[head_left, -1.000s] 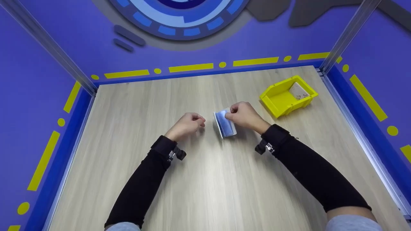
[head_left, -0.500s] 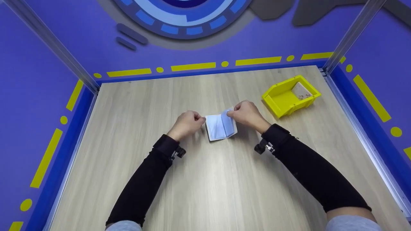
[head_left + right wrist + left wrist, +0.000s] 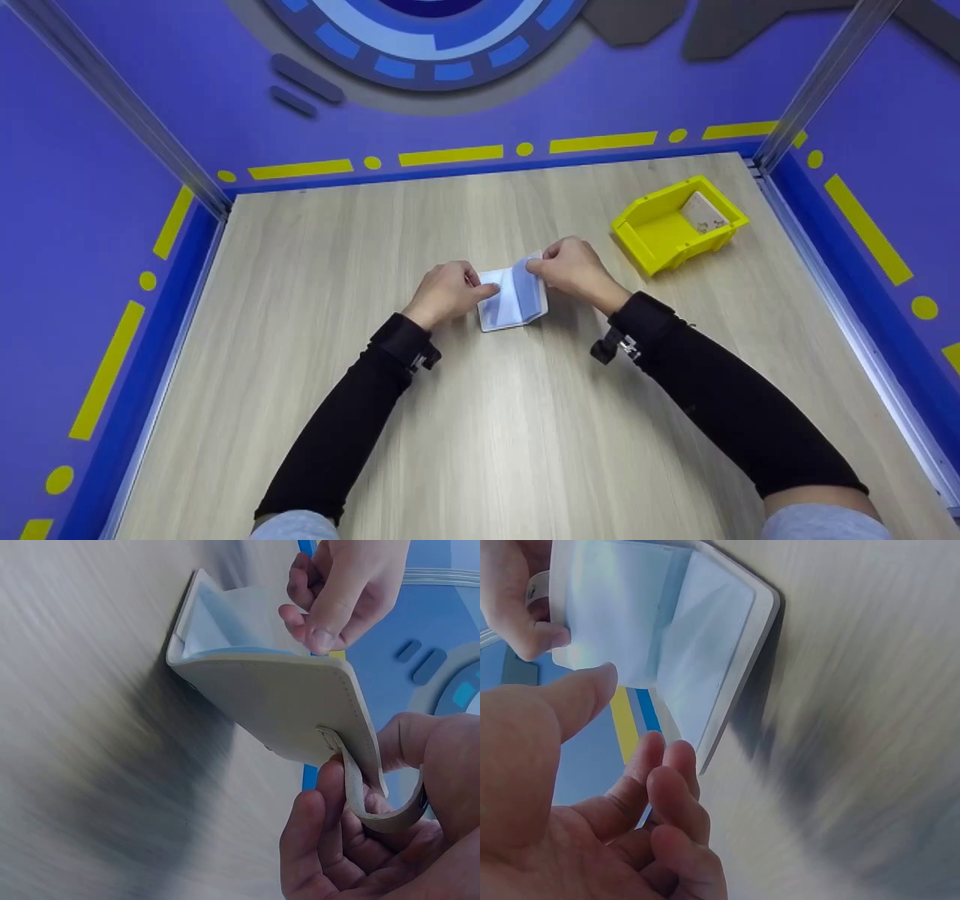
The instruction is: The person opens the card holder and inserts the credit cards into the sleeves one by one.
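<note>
A small cream card holder (image 3: 530, 296) with clear plastic sleeves stands spread in a V near the middle of the table. My right hand (image 3: 576, 270) pinches its right cover near the top edge. The right wrist view shows the stitched outside of the card holder (image 3: 262, 694) and a looped strap (image 3: 386, 819) among the right fingers. My left hand (image 3: 447, 291) is at the left leaf, its thumb reaching over the sleeve. In the left wrist view, thumb and fingers of the left hand (image 3: 592, 825) are spread apart; whether they touch the leaf I cannot tell.
A yellow bin (image 3: 652, 229) with a pale patterned piece (image 3: 703, 213) inside sits at the back right of the wooden table (image 3: 360, 240). Blue-purple panels (image 3: 465, 135) wall the table at the back and both sides.
The card holder has gone from nearly folded to spread wider, its left leaf swinging leftward. The left hand has moved slightly right, its thumb now over that leaf. The right hand keeps its pinch.
</note>
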Available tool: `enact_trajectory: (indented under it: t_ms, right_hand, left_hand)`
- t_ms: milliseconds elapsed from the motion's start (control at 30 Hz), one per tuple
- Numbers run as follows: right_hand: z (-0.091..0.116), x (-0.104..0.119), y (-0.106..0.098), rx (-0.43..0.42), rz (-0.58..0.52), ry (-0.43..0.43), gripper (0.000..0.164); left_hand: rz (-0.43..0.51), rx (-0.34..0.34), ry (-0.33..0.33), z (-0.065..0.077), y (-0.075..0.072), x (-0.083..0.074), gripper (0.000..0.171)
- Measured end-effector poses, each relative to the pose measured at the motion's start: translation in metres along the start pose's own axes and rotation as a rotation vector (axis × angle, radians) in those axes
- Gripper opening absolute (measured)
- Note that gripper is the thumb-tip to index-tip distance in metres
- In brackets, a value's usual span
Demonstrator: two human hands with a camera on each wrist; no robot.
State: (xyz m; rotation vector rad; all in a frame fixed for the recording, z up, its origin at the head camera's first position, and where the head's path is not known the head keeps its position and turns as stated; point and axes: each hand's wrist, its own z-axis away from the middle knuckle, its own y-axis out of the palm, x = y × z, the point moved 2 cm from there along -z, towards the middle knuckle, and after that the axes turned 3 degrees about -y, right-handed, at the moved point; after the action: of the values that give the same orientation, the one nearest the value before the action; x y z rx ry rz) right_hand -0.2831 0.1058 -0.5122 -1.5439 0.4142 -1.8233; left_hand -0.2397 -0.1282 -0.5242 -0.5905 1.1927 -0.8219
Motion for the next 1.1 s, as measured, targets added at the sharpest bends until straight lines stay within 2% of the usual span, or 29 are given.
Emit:
enact_trajectory:
  t_ms: [233,333,533,767,1000,1100]
  right_hand:
    - [-0.001,-0.004,0.005,0.037,-0.039,0.015,0.037]
    - [-0.002,-0.008,0.006,0.061,-0.039,0.014,0.037]
    - [-0.003,-0.017,0.007,0.102,-0.048,0.018,0.026]
    - [-0.006,-0.027,0.007,0.146,-0.016,-0.010,0.031]
    - [-0.009,-0.037,0.006,0.178,0.071,-0.025,0.034]
    - [-0.010,-0.042,0.005,0.182,0.134,-0.047,0.035]
  left_hand:
    - [-0.051,-0.034,0.025,-0.006,0.005,0.008,0.029]
    - [-0.069,-0.059,-0.005,-0.007,0.006,0.013,0.028]
    - [-0.086,-0.090,-0.078,-0.009,0.006,0.023,0.031]
    - [-0.039,-0.027,-0.073,-0.012,0.008,0.026,0.028]
    - [-0.057,0.023,-0.075,-0.016,0.007,0.029,0.051]
    - [-0.057,0.046,-0.081,-0.017,0.007,0.031,0.053]
